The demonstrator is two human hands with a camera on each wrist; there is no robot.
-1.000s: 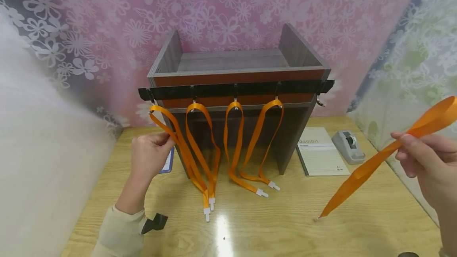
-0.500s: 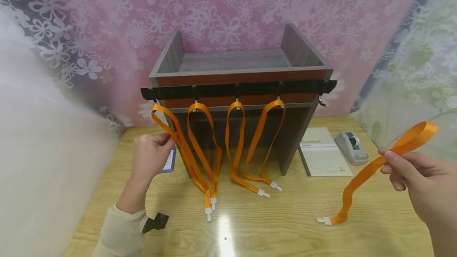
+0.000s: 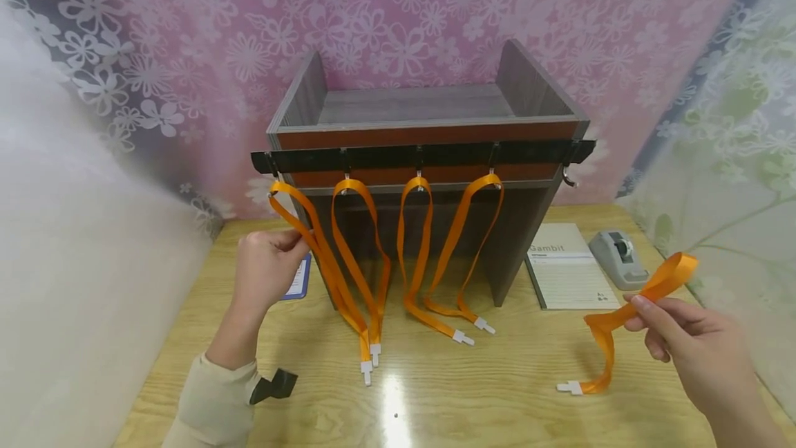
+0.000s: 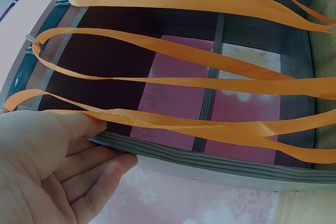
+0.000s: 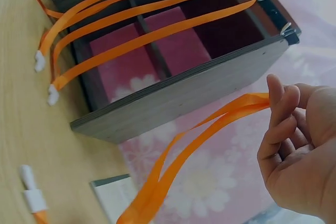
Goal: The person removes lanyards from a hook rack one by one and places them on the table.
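My right hand [image 3: 690, 344] pinches an orange lanyard [image 3: 668, 278] between thumb and fingers, right of the grey wooden shelf. Its loop end sticks up past the fingers, and its white clip [image 3: 569, 387] lies on the table. On the shelf's left side, my left hand [image 3: 267, 268] pinches the strap of the leftmost hanging lanyard [image 3: 329, 261], just below its hook; the left wrist view shows the thumb [image 4: 86, 124] at that strap. Several orange lanyards hang from hooks on a black strip [image 3: 385, 157], their white clips resting on the table. The rightmost hook [image 3: 569, 177] carries nothing.
The grey shelf [image 3: 541, 247] stands at the table's back against a flowered wall. Right of it lie a Gambit notepad [image 3: 562, 275] and a grey tape dispenser [image 3: 618, 261]. A blue-edged card [image 3: 301, 278] lies behind the left hand.
My right hand has moved left and down with its lanyard, whose strap has gone from stretched to slack and folded. The left hand keeps its place at the leftmost lanyard.
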